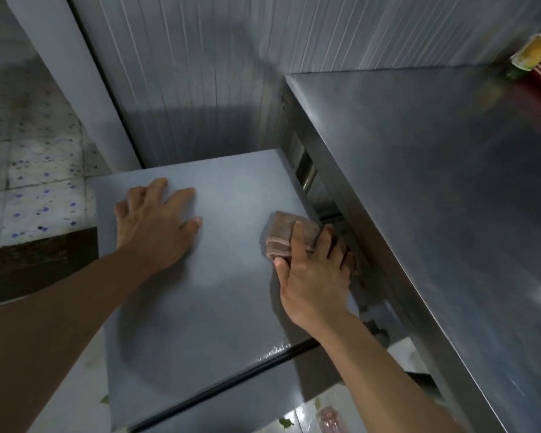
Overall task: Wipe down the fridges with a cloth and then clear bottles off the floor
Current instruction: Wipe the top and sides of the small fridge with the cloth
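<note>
Both forearms reach in from the near edge over the grey fridge top [219, 292]. At its right edge, the right hand [314, 273] grips a folded pinkish cloth [283, 234], fingers curled over it, pressing it down. Left hand [156, 223] rests flat, fingers spread, at the far left. A taller steel fridge [450, 198] stands just beside, right.

- A back-of-house kitchen or shop storeroom, plain and utilitarian.
- Grey fridge top [206, 276] beside a taller stainless-steel fridge [434, 198].
- Ribbed grey panel wall [200, 73] behind.
- Stained, speckled floor tiles [28, 182] at left.
</note>
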Demonstrator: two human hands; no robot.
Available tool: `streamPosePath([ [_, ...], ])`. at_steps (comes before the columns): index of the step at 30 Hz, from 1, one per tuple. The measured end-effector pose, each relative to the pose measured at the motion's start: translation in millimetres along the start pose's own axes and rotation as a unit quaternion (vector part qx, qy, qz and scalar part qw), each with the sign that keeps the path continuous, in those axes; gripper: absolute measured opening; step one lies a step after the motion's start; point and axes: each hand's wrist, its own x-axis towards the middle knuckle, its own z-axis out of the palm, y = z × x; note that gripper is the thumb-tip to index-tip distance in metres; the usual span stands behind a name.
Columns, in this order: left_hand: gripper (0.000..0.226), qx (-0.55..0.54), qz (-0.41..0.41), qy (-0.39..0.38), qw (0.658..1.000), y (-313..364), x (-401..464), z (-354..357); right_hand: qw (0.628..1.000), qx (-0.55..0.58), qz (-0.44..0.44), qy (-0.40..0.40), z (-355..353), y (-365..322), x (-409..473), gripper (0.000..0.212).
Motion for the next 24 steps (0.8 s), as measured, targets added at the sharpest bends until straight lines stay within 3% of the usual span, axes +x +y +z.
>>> streamPosePath([
  [11,0.065,0.001,0.023,-0.007,1.000,-6,0,-4,0.994,0.064,-0.087,-0.013,-22,-40,136,0.066],
  [16,0.057,0.009,0.027,-0.013,0.999,-7,1,0,0.988,0.124,-0.094,-0.020,-30,-52,175,0.057],
  [24,0.064,-0.062,0.067,0.010,0.996,-14,-3,-9,0.990,0.029,-0.138,0.022,-22,-61,173,0.050],
])
